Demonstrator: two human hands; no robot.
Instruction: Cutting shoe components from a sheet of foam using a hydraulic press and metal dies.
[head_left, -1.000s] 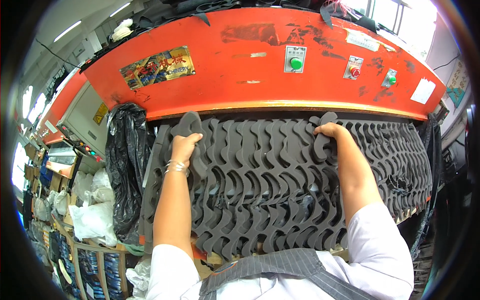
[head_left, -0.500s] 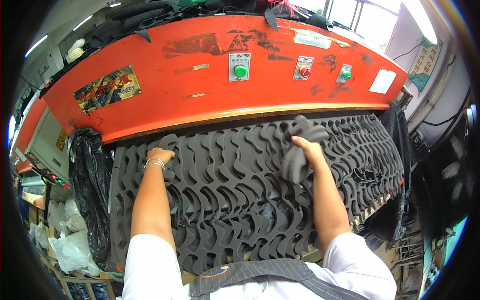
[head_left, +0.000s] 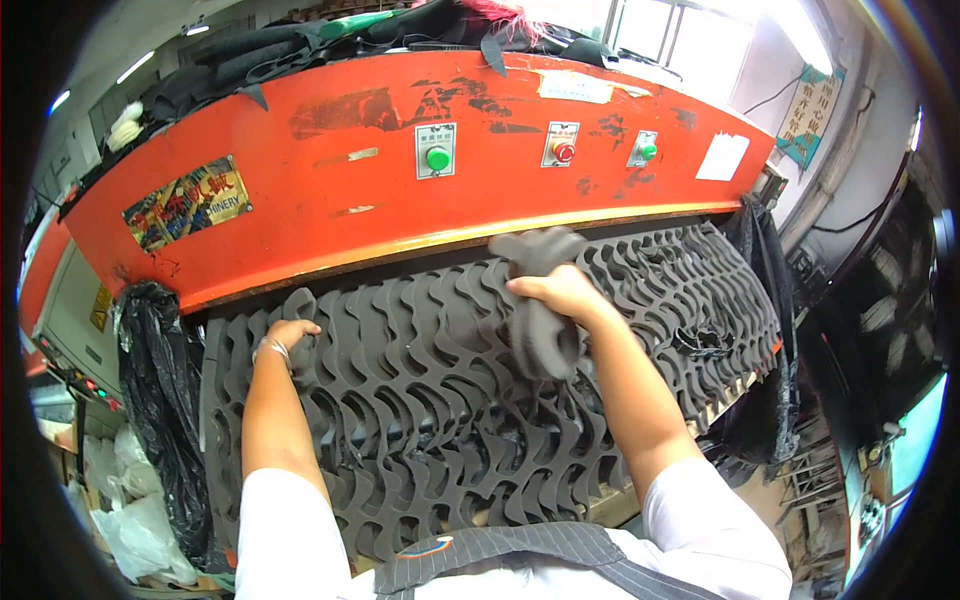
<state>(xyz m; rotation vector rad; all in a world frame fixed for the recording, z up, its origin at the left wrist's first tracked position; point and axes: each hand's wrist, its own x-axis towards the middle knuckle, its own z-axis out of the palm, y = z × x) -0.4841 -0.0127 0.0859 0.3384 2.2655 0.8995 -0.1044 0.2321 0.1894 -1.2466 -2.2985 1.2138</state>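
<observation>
Dark grey foam sheet (head_left: 405, 320), cut into rows of wavy curved strips, lies spread across the bed of the press. At its left end, my left hand (head_left: 290, 332) is closed on a curved foam piece (head_left: 303, 308) that stands up from the sheet. Further right, my right hand (head_left: 563, 293) grips several curved foam pieces (head_left: 548, 340) bunched together, raised over the sheet. The bunch is smeared by motion, and the fingers behind it are partly hidden.
Behind the sheet rises the orange press beam (head_left: 330, 220), with a green button (head_left: 437, 158), a red button (head_left: 564, 152) and another green button (head_left: 649, 152). Black plastic (head_left: 160, 400) hangs at the left, and more black plastic (head_left: 765, 260) at the right. White bags (head_left: 140, 520) lie lower left.
The whole view has shifted, so the press appears further left. My right hand has moved a little left with its bunch of foam pieces. My left hand still grips a piece at the left end.
</observation>
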